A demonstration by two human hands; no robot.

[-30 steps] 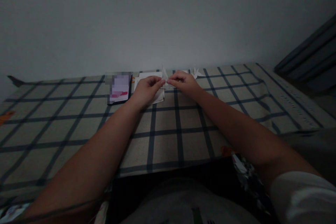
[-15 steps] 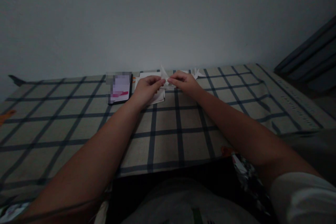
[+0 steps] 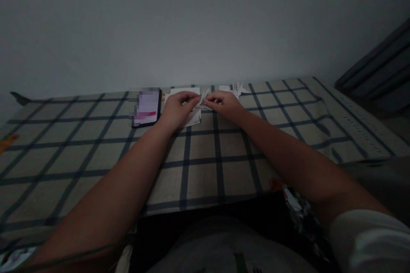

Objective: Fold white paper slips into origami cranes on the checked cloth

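A small piece of folded white paper (image 3: 204, 99) is pinched between my two hands, above the far part of the table. My left hand (image 3: 181, 107) grips its left side, thumb and fingertips pressed together. From the other side, my right hand (image 3: 226, 103) pinches it with thumb and forefinger. White paper sheets (image 3: 193, 118) lie under and behind my left hand, partly covered by it. Just beyond my right hand sits another folded white paper figure (image 3: 238, 90) with pointed tips. The fine folds of the held paper are hard to make out in the dim light.
A phone (image 3: 146, 107) with a lit, partly blurred screen lies left of my left hand. The table wears a checked cloth (image 3: 201, 170) in beige and dark blue. Behind it rises a plain wall (image 3: 205, 25). Dark, ribbed fabric (image 3: 381, 68) hangs at the right.
The tall point of the held paper has come down and tilts to the right. My right hand's fingers have shifted slightly; both hands still pinch the paper.
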